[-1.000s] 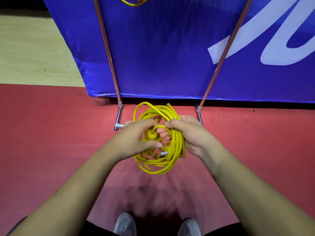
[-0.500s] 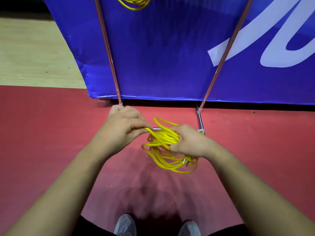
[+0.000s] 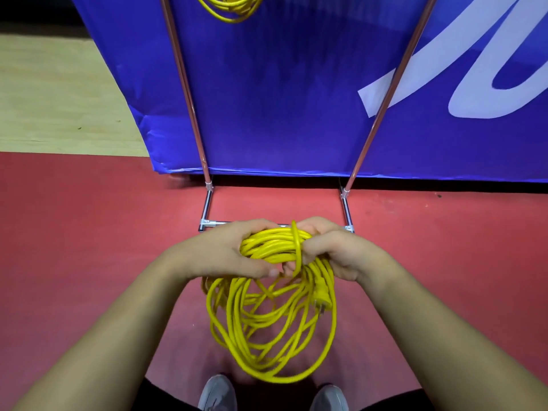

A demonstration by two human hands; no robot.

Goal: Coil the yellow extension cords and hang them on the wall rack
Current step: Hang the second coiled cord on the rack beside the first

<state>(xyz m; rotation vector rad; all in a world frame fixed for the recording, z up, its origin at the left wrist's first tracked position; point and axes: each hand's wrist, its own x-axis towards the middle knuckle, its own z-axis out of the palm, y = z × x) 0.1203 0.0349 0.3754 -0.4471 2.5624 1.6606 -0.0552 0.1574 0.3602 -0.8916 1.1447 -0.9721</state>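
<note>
- The left hand (image 3: 221, 252) clenches its grip round the left end of the gathered top of the yellow extension cord (image 3: 268, 336), fingers curled over the strands and thumb beneath.
- The right hand (image 3: 336, 250) grasps the right end of the same bundle; its grip also takes in one wrapping strand (image 3: 297, 247) that crosses the bundle from top to bottom.
- Half a second earlier the left hand pinched a single strand out to the left, apart from the bunch; now both hands meet on the bundle, almost touching.
- The cord was then a tight, small bunch between the hands. Now its loops hang wide and low beneath them, above the red floor (image 3: 74, 262), reaching near the grey shoes (image 3: 218, 393) at the floor's near edge.
- The plug (image 3: 323, 301) hangs on the right side of the loops, below the right hand.
- The base bar (image 3: 213, 223) of the rack (image 3: 185, 93) shows just behind the left hand's knuckles; the hands covered more of it before.
- A second coil (image 3: 228, 8) hangs at the top edge of the view, against the blue banner (image 3: 281, 99), as before.
</note>
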